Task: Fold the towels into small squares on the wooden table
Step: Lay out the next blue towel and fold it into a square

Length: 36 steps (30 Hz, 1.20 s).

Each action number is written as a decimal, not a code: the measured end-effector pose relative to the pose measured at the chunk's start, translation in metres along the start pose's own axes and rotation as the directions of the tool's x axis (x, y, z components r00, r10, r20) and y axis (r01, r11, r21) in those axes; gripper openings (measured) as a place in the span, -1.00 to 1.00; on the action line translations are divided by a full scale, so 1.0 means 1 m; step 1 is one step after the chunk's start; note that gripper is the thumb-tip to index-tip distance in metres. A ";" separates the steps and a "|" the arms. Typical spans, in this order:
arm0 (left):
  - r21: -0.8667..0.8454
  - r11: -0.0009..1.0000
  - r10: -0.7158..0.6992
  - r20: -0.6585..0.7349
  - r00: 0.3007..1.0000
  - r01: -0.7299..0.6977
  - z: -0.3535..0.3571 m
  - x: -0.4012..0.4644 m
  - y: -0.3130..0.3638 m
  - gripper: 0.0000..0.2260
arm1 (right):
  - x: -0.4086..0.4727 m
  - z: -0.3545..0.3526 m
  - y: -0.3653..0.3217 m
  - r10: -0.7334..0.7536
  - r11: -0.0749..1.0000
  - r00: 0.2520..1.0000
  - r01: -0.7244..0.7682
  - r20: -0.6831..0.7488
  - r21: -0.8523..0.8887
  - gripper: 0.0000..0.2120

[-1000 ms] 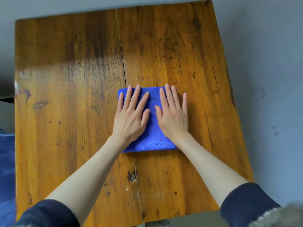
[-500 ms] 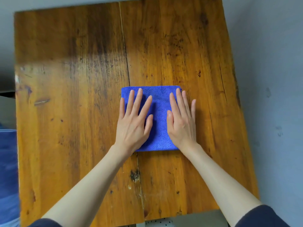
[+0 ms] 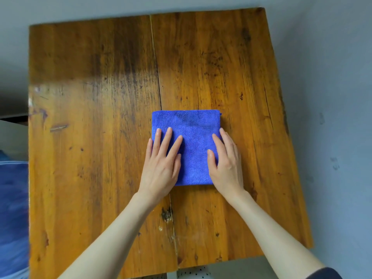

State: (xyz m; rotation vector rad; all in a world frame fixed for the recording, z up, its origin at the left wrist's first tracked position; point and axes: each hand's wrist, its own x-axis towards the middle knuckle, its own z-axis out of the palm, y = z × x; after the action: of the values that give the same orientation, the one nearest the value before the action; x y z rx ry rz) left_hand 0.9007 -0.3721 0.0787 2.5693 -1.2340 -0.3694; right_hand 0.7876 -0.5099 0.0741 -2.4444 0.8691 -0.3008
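Observation:
A blue towel [image 3: 193,137], folded into a small square, lies flat near the middle of the wooden table [image 3: 90,137]. My left hand [image 3: 162,164] rests palm down on the towel's near left part, fingers spread. At the towel's right edge lies my right hand [image 3: 226,162], its fingers along the edge and its thumb on the cloth. Neither hand grips the cloth. The far half of the towel is uncovered.
A seam runs front to back through the tabletop just left of the towel. Blue fabric [image 3: 12,214] shows off the table's left edge. Grey floor surrounds the table at the right and far sides.
Both hands have slid toward me and slightly apart over the towel, uncovering its far half. The right hand has shifted to the right edge. The camera view has moved a little.

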 end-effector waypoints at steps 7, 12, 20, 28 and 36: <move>-0.337 0.905 -0.311 -0.104 0.945 0.261 -0.019 -0.002 -0.013 -0.64 | 0.013 -0.019 -0.013 0.444 0.882 0.883 -0.461 0.149 0.102 -0.65; -0.572 0.652 -0.565 0.071 0.822 0.498 -0.025 0.010 -0.014 -0.65 | 0.028 -0.022 -0.017 0.613 0.744 0.731 -0.661 0.301 0.090 -0.65; -0.589 0.433 -0.630 0.344 0.696 0.682 -0.035 0.022 -0.020 -0.68 | 0.041 -0.028 -0.016 0.671 0.503 0.544 -0.833 0.504 0.231 -0.81; -0.577 0.346 -0.608 0.462 0.645 0.739 -0.038 0.004 -0.027 -0.83 | 0.030 -0.036 -0.023 0.646 0.515 0.524 -0.836 0.555 0.191 -0.85; -0.655 0.154 -0.569 0.553 0.608 0.740 -0.050 -0.006 -0.015 -0.89 | 0.021 -0.057 -0.026 0.540 0.480 0.537 -0.829 0.649 0.286 -0.92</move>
State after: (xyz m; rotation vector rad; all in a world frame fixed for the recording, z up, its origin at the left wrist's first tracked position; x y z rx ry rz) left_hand 0.9250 -0.3521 0.1210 1.9330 0.2813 -1.0896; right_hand 0.7961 -0.5290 0.1364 -1.2971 1.2538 0.3289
